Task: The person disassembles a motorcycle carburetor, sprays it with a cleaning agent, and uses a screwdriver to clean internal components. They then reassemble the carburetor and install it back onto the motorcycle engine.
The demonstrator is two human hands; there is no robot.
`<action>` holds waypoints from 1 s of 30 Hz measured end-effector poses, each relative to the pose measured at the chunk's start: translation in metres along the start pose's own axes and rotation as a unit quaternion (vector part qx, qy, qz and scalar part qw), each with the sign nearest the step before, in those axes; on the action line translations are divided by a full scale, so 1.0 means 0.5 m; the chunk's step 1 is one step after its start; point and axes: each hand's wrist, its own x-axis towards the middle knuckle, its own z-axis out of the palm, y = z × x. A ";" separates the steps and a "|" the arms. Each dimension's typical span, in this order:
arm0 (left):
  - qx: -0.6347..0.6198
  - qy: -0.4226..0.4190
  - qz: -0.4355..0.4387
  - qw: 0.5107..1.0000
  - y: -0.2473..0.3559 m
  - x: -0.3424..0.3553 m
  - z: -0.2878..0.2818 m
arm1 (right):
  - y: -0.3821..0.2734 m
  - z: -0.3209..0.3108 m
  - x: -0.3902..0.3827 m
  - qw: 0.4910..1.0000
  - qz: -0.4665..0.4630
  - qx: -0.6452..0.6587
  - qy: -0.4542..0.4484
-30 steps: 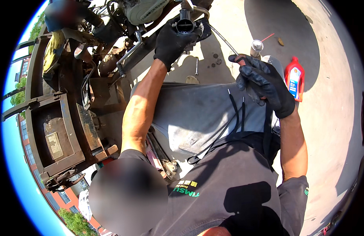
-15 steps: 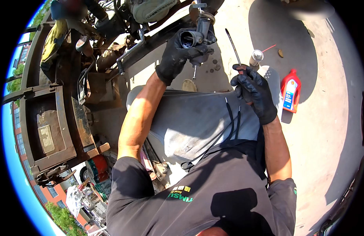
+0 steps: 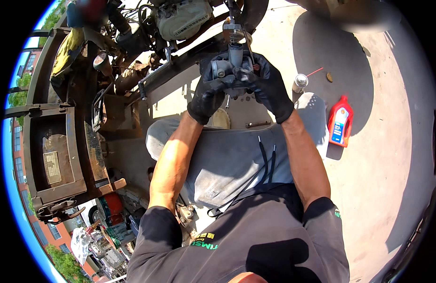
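Left hand [image 3: 209, 95], mine, black glove: one, closed on the left side of a grey metal engine part [image 3: 236, 57], fingers bent across its near face. Right hand [image 3: 271, 88], mine, black glove: one, clamped on the right side of the same piece, fingertips near those of the left. Engine part: one, held up beyond my knees, its upright tube between my hands, a round, wider mouth facing left. Spring [image 3: 236, 37]: one, bare coils, just above the tube, below a pale metal bracket [image 3: 232, 27]. Screwdriver [image 3: 249, 47]: one, thin dark shaft slanting up beside the tube, reddish handle mostly hidden at my right hand; how firmly that hand grips it I cannot tell. Wrench [image 3: 258, 124]: one, lying on the ground just beyond my grey trousers [image 3: 227, 155]. Spray can [image 3: 300, 84]: one, upright, right of my right hand, with a thin red straw [image 3: 315, 71] sticking out to the right. Leaf [image 3: 329, 77]: one, brown, near the straw's tip. Bottle [image 3: 340, 121]: one, red plastic, blue and white label, beside my right knee. Vehicle frame [image 3: 79, 151]: one, rusty brown, along my left. Cloth [image 3: 68, 52]: one, yellow, on the frame's far end. Engine cover [image 3: 185, 19]: one, pale metal, beyond my left hand.
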 end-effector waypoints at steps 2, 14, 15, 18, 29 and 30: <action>0.041 -0.015 -0.016 0.999 0.004 0.000 -0.004 | 0.019 0.001 0.004 0.999 -0.016 -0.026 0.009; 0.060 0.216 0.100 0.969 -0.071 0.012 0.080 | 0.059 0.013 -0.022 0.994 -0.063 0.023 0.092; 0.074 0.228 0.117 0.964 -0.082 0.014 0.081 | 0.049 0.011 -0.024 0.994 -0.058 0.032 0.090; 0.095 0.237 0.124 0.959 -0.095 0.017 0.087 | 0.033 -0.005 -0.024 0.995 -0.034 0.033 0.090; 0.266 0.183 0.140 0.936 -0.112 -0.007 0.030 | 0.051 -0.002 -0.007 0.996 -0.043 0.035 0.071; 0.273 0.176 0.159 0.932 -0.115 -0.009 0.031 | 0.053 -0.008 -0.010 0.997 -0.031 0.029 0.069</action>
